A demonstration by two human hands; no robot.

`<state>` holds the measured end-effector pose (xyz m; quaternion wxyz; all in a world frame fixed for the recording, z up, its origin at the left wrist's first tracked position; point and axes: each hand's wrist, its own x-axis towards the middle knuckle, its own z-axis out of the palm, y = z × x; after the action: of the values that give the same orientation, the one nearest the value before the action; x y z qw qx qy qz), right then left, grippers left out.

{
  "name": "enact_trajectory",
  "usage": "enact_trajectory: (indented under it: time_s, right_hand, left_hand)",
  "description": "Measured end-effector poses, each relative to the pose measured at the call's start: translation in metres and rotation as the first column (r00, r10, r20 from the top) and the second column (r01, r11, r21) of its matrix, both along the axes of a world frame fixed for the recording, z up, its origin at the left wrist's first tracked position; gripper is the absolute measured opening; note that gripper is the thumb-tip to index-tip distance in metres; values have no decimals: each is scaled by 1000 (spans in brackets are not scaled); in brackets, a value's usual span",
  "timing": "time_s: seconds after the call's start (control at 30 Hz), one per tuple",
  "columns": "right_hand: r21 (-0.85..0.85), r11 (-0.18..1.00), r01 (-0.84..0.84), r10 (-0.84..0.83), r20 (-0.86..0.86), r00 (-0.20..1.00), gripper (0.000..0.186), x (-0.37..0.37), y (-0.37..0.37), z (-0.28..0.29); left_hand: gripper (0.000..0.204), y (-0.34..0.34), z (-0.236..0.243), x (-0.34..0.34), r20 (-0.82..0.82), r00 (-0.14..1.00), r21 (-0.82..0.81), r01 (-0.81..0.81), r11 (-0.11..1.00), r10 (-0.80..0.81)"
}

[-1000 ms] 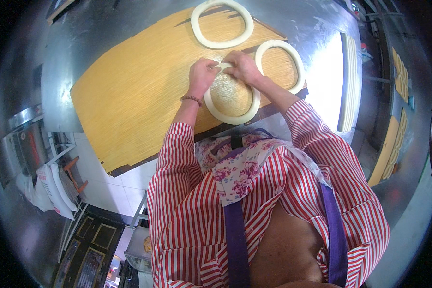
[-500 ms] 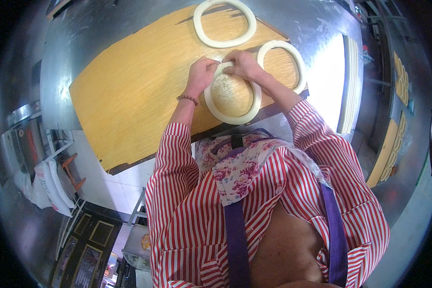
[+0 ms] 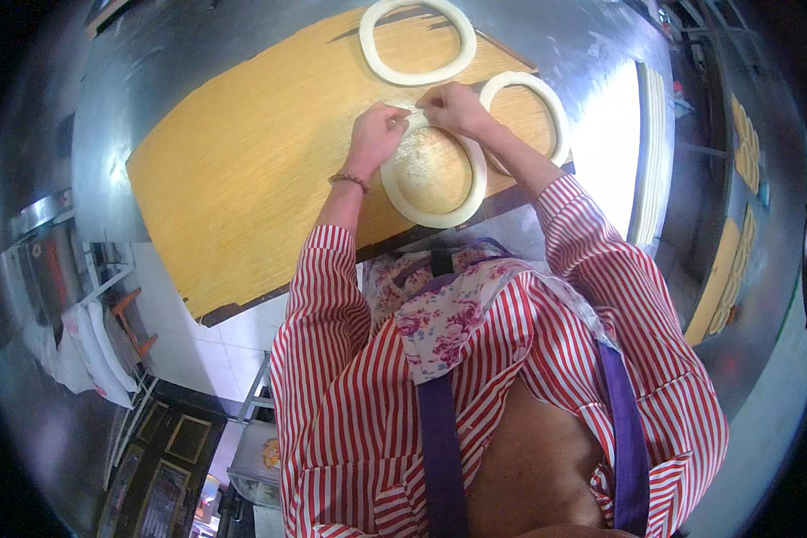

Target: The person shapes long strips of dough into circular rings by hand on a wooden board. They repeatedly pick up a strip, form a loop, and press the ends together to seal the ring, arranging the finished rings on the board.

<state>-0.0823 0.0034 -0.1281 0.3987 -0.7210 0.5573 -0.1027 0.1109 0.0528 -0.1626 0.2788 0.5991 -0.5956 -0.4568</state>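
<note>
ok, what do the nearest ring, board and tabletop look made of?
Nearest ring: probably dough, matte; pale cream, smoothly rounded.
Board: looks like wood or a wood-look sheet, low sheen; yellow with fine streaked grain.
Tabletop: likely metal, semi-gloss; grey with blurred bright reflections.

Red-striped sleeves (image 3: 318, 287), purple straps (image 3: 442, 444), beaded bracelet (image 3: 350, 179)

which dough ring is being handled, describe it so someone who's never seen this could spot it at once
Find the big yellow board on the metal table and look at its right half, by its near edge. There lies a pale dough ring. Unlike the far ring and the right-hand ring, it has the left hand and right hand at its far side.
</note>
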Motion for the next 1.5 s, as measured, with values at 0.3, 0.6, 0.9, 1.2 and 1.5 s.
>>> enact_trajectory:
  time_s: [0.3, 0.6, 0.9, 1.2, 1.5]
  right_hand:
    - [-352, 889, -294, 214, -247, 945, 42, -45, 33, -17]
    - [-388, 893, -227, 147, -225, 963, 62, -69, 68, -16]
    - [-327, 805, -495, 448, -211, 869, 20, -102, 123, -14]
    - [-386, 921, 57, -58, 10, 998, 26, -142, 147, 5]
    - [-455, 613, 646, -770, -526, 360, 70, -372, 201, -50]
  left_hand:
    - [48, 18, 0, -11, 355, 934, -232, 135, 963, -46]
    - [56, 48, 3, -15, 371, 928, -324, 161, 932, -31]
    - [24, 96, 12, -30, 301, 853, -301, 510, 806, -427]
    - [25, 106, 26, -33, 253, 853, -273, 516, 812, -457]
    - [30, 74, 57, -97, 195, 896, -403, 444, 801, -398]
